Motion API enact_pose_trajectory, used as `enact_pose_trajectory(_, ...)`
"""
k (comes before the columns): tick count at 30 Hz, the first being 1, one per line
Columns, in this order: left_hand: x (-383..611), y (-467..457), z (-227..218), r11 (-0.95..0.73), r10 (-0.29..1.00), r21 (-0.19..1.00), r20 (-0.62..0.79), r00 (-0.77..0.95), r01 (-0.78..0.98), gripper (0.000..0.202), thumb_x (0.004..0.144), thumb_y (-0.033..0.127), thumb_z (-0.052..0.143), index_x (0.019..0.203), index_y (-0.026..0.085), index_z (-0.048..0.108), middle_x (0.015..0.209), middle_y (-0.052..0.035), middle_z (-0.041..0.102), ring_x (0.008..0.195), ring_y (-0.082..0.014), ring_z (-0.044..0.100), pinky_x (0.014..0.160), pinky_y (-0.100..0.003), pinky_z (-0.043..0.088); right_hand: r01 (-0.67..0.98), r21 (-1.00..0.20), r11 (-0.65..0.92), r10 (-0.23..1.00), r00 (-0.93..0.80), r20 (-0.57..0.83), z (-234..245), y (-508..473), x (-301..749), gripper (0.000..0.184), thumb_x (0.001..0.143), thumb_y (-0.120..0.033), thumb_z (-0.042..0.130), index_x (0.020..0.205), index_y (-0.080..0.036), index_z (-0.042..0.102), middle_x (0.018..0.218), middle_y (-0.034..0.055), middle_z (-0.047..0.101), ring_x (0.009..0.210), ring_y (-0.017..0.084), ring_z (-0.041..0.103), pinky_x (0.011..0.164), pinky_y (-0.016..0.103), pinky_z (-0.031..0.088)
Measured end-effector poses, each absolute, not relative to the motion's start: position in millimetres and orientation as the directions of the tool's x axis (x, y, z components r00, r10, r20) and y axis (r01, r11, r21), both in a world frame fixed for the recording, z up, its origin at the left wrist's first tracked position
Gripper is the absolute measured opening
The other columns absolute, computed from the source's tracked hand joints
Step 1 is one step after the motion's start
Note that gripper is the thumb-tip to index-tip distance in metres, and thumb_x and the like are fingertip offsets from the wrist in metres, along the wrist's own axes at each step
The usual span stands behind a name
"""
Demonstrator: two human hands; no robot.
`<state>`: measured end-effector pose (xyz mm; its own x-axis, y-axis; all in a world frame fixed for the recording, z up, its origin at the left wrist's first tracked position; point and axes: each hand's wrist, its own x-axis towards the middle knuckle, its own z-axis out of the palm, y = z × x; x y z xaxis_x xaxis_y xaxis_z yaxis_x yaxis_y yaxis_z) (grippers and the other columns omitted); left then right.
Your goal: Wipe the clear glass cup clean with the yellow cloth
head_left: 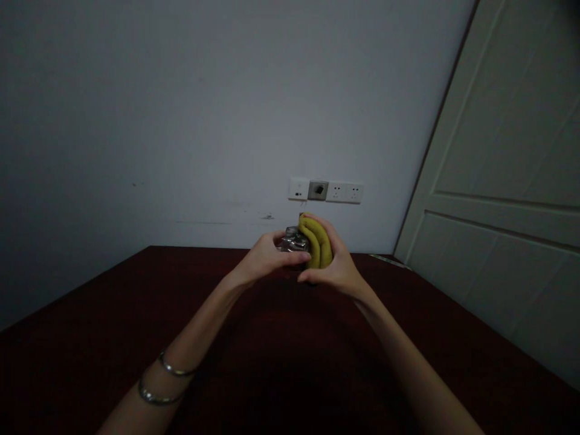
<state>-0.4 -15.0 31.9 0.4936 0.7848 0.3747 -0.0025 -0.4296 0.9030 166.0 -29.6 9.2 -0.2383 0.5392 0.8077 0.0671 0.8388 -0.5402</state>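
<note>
A folded yellow cloth [322,244] is gripped in my right hand [342,266], with the fingers over its far side and the thumb below. My left hand [267,257] is closed around a shiny, clear object [294,240]; whether it is glass or crinkled plastic I cannot tell. The cloth's left side lies against the clear object, and my left thumb reaches across to the cloth's edge. Both things are held up in front of me, above the dark red table [281,338]. My fingers hide part of each.
Behind the table rises a pale wall [217,121] with a row of sockets [344,192] and a grey outlet plate [318,190]. A panelled door [498,181] stands along the right. Near the table's far right corner lies a thin flat strip [389,261].
</note>
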Motion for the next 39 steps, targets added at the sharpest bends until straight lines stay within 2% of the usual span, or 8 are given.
enact_pose_trajectory(7,-3.1,-8.5,26.2,-0.476,0.752,0.880,0.412,0.514,-0.008,0.049,0.063,0.042,0.073,0.101,0.014,0.059,0.093,-0.0074,0.066,0.079,-0.0165,0.062,0.073,-0.030,0.050,0.206,-0.502,0.840,0.539,-0.202,0.818,4.7,-27.5,160.5,0.084,0.058,-0.029,0.081,0.130,-0.030,0.038,0.135,0.0066,0.045,0.124,0.024,0.046,0.108,0.043,0.035)
enact_pose_trajectory(11,-12.5,-5.9,22.7,-0.386,0.740,0.921,0.282,0.611,0.043,0.100,0.061,0.043,0.074,0.142,0.018,0.020,0.097,-0.0119,0.065,0.072,-0.0189,0.064,0.063,-0.031,0.051,0.156,-0.564,0.811,0.583,-0.124,0.803,3.5,-23.8,160.2,0.077,0.057,-0.029,0.080,0.125,-0.026,0.044,0.127,0.0074,0.052,0.118,0.024,0.052,0.104,0.041,0.040)
enact_pose_trajectory(14,-18.9,-5.0,20.5,-0.416,0.719,0.900,0.239,0.653,0.128,0.117,0.060,0.039,0.077,0.146,0.020,0.000,0.111,-0.0185,0.061,0.090,-0.0266,0.065,0.073,-0.039,0.052,0.103,-0.654,0.749,0.660,-0.026,0.751,5.0,-21.2,159.3,0.072,0.055,-0.033,0.080,0.118,-0.022,0.048,0.120,0.0080,0.057,0.110,0.023,0.056,0.098,0.039,0.045)
enact_pose_trajectory(17,-20.5,-2.9,18.4,-0.616,0.707,0.757,0.410,0.576,0.218,0.124,0.052,0.035,0.082,0.146,0.023,0.003,0.140,-0.0233,0.038,0.123,-0.0346,0.046,0.095,-0.050,0.042,0.040,-0.752,0.658,0.752,0.016,0.659,7.8,-19.6,156.9,0.069,0.053,-0.035,0.080,0.114,-0.020,0.050,0.114,0.0087,0.061,0.102,0.023,0.061,0.091,0.038,0.050)
enact_pose_trajectory(20,-18.9,-0.7,17.4,-0.731,0.659,0.620,0.528,0.536,0.287,0.123,0.049,0.034,0.084,0.146,0.022,0.010,0.150,-0.0212,0.021,0.134,-0.0357,0.029,0.106,-0.054,0.028,-0.002,-0.830,0.558,0.830,-0.001,0.558,9.8,-20.5,153.3,0.067,0.056,-0.037,0.079,0.114,-0.020,0.050,0.108,0.0087,0.064,0.094,0.022,0.063,0.084,0.037,0.054)
enact_pose_trajectory(27,-15.4,-4.6,22.9,-0.796,0.591,0.534,0.589,0.551,0.283,0.089,0.051,0.033,0.082,0.128,0.018,0.042,0.129,-0.0140,0.052,0.119,-0.0304,0.049,0.104,-0.048,0.035,0.053,-0.761,0.646,0.763,-0.076,0.642,9.9,-22.6,151.5,0.056,0.065,-0.047,0.071,0.111,-0.024,0.051,0.105,0.0053,0.064,0.093,0.020,0.063,0.082,0.036,0.054)
enact_pose_trajectory(32,-13.2,-7.6,23.2,-0.785,0.615,0.521,0.600,0.512,0.334,0.090,0.049,0.037,0.082,0.127,0.019,0.040,0.121,-0.0127,0.057,0.109,-0.0294,0.056,0.096,-0.045,0.042,0.158,-0.660,0.735,0.674,-0.068,0.735,8.6,-22.6,152.4,0.041,0.084,-0.052,0.049,0.114,-0.024,0.050,0.109,0.0051,0.061,0.103,0.018,0.059,0.091,0.034,0.048)
enact_pose_trajectory(39,-10.5,-7.7,20.7,-0.781,0.623,0.511,0.609,0.491,0.359,0.094,0.049,0.046,0.082,0.127,0.017,0.038,0.113,-0.0124,0.061,0.101,-0.0277,0.060,0.088,-0.042,0.046,0.255,-0.428,0.867,0.460,-0.081,0.884,3.9,-29.4,150.3,0.031,0.083,-0.045,0.055,0.110,-0.029,0.056,0.126,0.0040,0.055,0.118,0.022,0.050,0.103,0.042,0.037)
